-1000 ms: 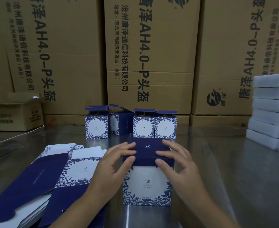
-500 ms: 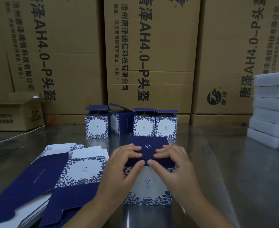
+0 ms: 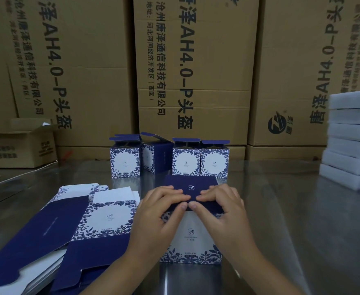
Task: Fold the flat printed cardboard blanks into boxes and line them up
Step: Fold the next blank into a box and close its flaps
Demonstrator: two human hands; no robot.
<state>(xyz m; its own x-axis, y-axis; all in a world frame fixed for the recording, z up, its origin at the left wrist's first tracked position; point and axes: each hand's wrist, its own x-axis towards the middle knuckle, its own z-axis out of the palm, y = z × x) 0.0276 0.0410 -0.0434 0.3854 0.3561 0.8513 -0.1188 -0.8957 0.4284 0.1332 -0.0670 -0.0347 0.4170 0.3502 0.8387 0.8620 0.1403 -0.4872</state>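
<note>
A blue-and-white floral box (image 3: 192, 241) stands upright on the steel table (image 3: 291, 220) in front of me. Its dark blue lid flap (image 3: 192, 184) lies across the top. My left hand (image 3: 160, 211) and my right hand (image 3: 223, 209) both grip the lid's front edge, fingers curled on top and thumbs pressing the tuck flap below. Behind it, several folded boxes (image 3: 200, 160) stand in a row with their top flaps up. A pile of flat printed blanks (image 3: 72, 226) lies to the left.
Large brown cartons (image 3: 196, 71) wall off the back of the table. A small open carton (image 3: 19, 143) sits at the far left. Stacked white foam slabs (image 3: 353, 141) stand at the right edge.
Both hands slid inward along the lid and curled tighter over its front edge. The lid came down flatter onto the box top.
</note>
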